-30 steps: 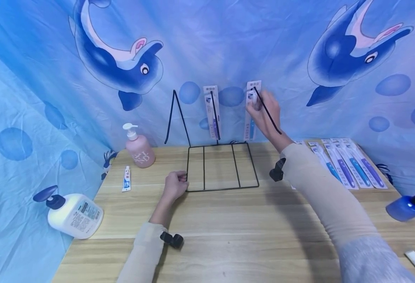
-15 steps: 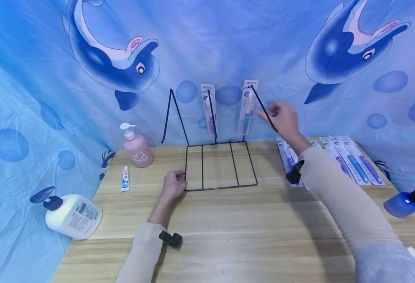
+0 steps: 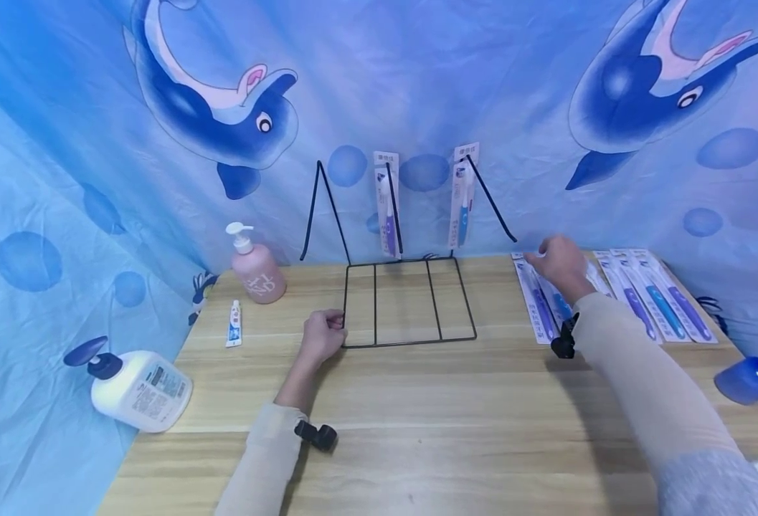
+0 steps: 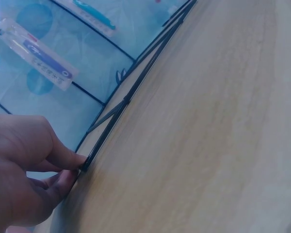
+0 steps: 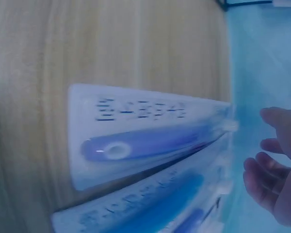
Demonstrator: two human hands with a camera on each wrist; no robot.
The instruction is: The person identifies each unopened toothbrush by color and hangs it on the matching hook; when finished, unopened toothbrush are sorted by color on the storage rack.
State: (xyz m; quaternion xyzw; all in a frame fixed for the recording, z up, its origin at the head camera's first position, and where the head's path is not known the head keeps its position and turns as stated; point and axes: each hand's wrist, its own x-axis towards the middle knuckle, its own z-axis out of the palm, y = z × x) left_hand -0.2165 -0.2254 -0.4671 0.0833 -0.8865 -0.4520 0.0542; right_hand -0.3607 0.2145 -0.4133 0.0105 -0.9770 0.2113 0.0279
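Now | left hand [image 3: 323,337] pinches wire rack [image 3: 409,304] corner, steadying it | right hand [image 3: 562,262], fingers loosely spread, hovers over toothbrush packs [image 3: 540,304] lying flat on table [image 3: 417,401]

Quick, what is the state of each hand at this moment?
Left hand: pinches the front left corner of the wire rack.
Right hand: open, holds nothing, fingers over the packaged toothbrushes on the table.
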